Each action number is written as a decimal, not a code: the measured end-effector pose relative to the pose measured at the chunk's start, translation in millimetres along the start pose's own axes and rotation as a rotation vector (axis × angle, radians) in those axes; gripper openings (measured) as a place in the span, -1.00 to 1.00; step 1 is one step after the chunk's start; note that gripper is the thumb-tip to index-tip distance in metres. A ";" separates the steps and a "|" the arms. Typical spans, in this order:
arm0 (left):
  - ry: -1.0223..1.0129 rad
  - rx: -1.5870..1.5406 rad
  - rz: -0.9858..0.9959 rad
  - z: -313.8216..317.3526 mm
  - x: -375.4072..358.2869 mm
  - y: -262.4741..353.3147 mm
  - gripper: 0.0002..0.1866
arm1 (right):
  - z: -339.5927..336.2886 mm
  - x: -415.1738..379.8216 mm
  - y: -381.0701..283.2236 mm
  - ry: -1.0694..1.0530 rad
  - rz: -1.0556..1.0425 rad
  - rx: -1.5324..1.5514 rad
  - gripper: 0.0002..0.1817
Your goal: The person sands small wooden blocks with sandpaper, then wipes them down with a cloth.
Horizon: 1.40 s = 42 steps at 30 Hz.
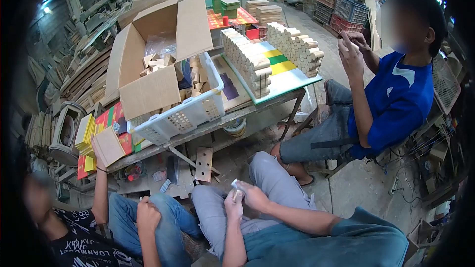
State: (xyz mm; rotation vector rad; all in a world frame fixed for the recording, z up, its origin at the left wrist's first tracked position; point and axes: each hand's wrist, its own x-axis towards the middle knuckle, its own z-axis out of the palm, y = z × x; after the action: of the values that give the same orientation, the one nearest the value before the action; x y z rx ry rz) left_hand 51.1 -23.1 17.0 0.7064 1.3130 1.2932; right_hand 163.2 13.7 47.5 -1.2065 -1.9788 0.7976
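Note:
Over my lap, my left hand (234,206) is closed around a small pale wooden block (238,195), whose end pokes out of the fingers. My right hand (255,198) is right beside it, fingers curled and pinching a small whitish-grey piece (234,184) close to the block. Whether that piece is paper, cloth or wood is too small to tell. Both hands are near each other above my grey trousers (277,174).
On the bench ahead are a cardboard box (151,100) with wooden blocks, a white plastic basket (180,122) and stacked wooden rods (247,64). A co-worker in blue (396,99) sits right; another in black (79,237) sits left, touching a wooden board (109,146).

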 end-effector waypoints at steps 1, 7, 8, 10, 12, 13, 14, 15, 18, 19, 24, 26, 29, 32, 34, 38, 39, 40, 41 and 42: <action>-0.055 0.002 0.027 2.4 -2.3 2.0 -0.64 | -2.6 1.1 1.4 0.000 0.000 0.004 -0.49; 0.030 0.106 -0.058 -8.3 5.7 -6.3 -0.64 | 3.1 -11.6 -7.6 -0.051 0.038 0.011 -0.48; 0.039 0.099 -0.066 -10.3 4.8 -7.5 -0.64 | 5.0 -10.8 -4.5 -0.065 0.040 0.010 -0.48; -0.045 -0.014 0.017 -7.3 5.1 -10.8 -0.64 | 5.1 -4.7 4.9 -0.033 -0.014 -0.035 -0.51; -0.082 -0.043 0.081 -0.2 2.1 -7.8 -0.64 | -7.4 5.6 -1.2 -0.060 0.041 -0.005 -0.54; -0.087 -0.018 0.061 1.3 2.5 -7.7 -0.64 | -12.9 4.3 -8.0 -0.119 0.154 0.014 -0.55; -0.093 0.012 0.042 -0.5 3.8 -8.6 -0.64 | -17.6 3.9 -17.6 -0.177 0.268 0.036 -0.56; -0.048 0.109 -0.012 -3.9 6.6 -8.9 -0.64 | -17.0 -2.0 -20.0 -0.163 0.188 0.041 -0.56; 0.050 0.124 0.053 -5.9 5.7 -8.6 -0.65 | -2.6 -14.5 -15.7 0.029 -0.059 -0.012 -0.56; 0.048 0.124 0.041 -4.9 1.9 -9.3 -0.65 | -1.5 -13.1 -8.7 0.025 -0.048 -0.013 -0.56; -0.077 0.063 0.016 -2.6 1.1 -3.2 -0.65 | -6.2 -3.8 -10.1 -0.130 0.209 0.021 -0.50; -0.007 0.116 0.033 -7.0 8.7 -7.0 -0.66 | -0.6 -12.8 -18.0 -0.120 0.134 -0.017 -0.47; 0.010 0.097 0.027 -3.9 2.1 -4.1 -0.66 | 7.0 -17.9 -9.1 -0.043 -0.003 -0.163 -0.46; -0.105 0.012 0.085 0.3 2.0 -2.6 -0.66 | -13.8 12.2 -10.2 -0.262 0.316 -0.074 -0.46; -0.058 0.080 0.049 -0.6 1.7 -1.8 -0.64 | -8.9 3.6 -14.2 -0.270 0.338 -0.075 -0.49; 0.021 -0.011 0.047 -2.1 0.9 1.3 -0.65 | 4.5 -17.3 -12.3 -0.023 0.032 -0.070 -0.53; -0.068 -0.034 0.050 -2.6 0.8 2.8 -0.64 | 4.6 -11.5 -4.3 -0.026 0.081 -0.073 -0.52; -0.074 -0.037 0.045 0.8 -2.7 3.2 -0.64 | 2.8 -4.7 3.9 -0.023 0.125 -0.078 -0.52; -0.113 -0.049 0.064 4.0 -6.0 7.4 -0.64 | -4.7 3.9 5.3 -0.087 0.171 -0.080 -0.52; -0.154 -0.056 0.087 5.1 -5.6 11.6 -0.64 | -5.7 1.5 4.3 -0.076 0.172 -0.080 -0.52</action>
State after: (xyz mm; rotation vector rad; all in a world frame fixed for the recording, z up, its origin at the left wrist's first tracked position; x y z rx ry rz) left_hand 53.9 -24.3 30.5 0.8145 1.1287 1.3127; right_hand 169.4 17.6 47.8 -1.4274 -2.0043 0.8681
